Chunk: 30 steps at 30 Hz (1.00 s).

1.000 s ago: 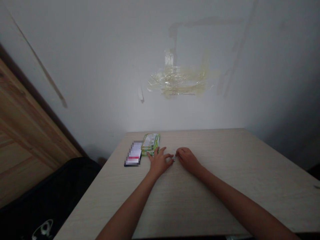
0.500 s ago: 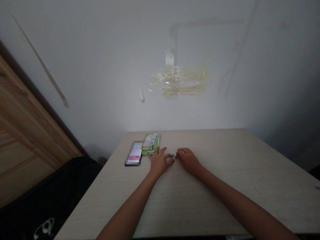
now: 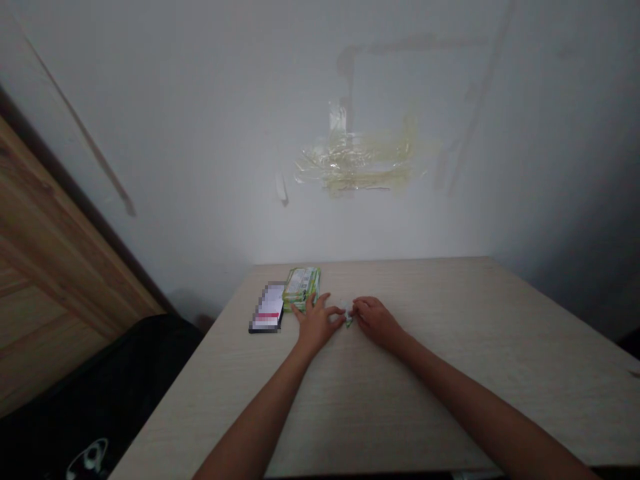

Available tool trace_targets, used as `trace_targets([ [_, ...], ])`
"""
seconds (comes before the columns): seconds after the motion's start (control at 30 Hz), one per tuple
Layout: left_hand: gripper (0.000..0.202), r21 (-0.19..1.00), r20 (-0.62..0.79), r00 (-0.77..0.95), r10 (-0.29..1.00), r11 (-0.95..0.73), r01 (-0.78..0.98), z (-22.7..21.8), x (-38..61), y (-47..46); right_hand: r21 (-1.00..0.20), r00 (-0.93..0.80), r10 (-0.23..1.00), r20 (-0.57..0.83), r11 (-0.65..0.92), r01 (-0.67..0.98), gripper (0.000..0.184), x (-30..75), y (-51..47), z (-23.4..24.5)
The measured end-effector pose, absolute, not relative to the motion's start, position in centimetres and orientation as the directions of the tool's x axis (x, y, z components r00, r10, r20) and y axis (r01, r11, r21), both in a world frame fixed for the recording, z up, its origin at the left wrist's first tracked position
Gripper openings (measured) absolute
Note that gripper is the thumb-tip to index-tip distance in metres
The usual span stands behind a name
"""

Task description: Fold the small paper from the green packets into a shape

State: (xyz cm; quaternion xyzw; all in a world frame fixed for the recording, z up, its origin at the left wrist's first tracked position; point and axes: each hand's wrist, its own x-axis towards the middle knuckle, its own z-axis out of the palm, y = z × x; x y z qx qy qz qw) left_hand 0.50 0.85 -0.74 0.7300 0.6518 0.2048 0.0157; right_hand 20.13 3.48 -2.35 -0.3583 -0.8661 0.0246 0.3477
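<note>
Between my two hands is a small white and green piece, perhaps a bit of wrapper; its kind is too small to make out. My left hand pinches its left side between thumb and forefinger, with the other fingers spread. On the right, my right hand has its fingers drawn together at the piece's other side. Just beyond my left fingertips lies a stack of green and white packets. A phone with a lit, blurred screen lies left of the packets.
The pale wooden table meets a grey wall at the back. Crumpled clear tape sticks to that wall. A black bag or cloth and a wooden panel are at the left.
My left hand has shifted slightly left. More of the small white and green piece shows between my hands. The packets and phone stay put.
</note>
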Motion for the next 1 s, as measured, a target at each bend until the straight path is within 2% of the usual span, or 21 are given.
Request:
trace_targets([
  [0.17, 0.022, 0.295, 0.262, 0.053, 0.964, -0.132, 0.946, -0.6, 0.5, 0.8, -0.309, -0.556, 0.609, 0.565, 0.781, 0.542, 0.020, 20.1, 2.9, -1.7],
  [0.4, 0.025, 0.286, 0.244, 0.051, 0.968, -0.122, 0.950, -0.2, 0.6, 0.5, -0.292, -0.586, 0.582, 0.563, 0.804, 0.518, 0.017, 20.3, 2.2, -0.8],
  [0.77, 0.024, 0.288, 0.273, 0.034, 0.961, -0.115, 0.951, 0.2, 0.9, 0.3, -0.164, -0.549, 0.620, 0.561, 0.733, 0.661, 0.016, 20.4, 3.0, -1.3],
  [1.0, 0.027, 0.347, 0.238, 0.156, 0.959, -0.234, 0.908, -0.2, 0.4, 0.6, -0.159, -0.535, 0.625, 0.568, 0.722, 0.674, 0.016, 20.4, 3.3, -1.6],
])
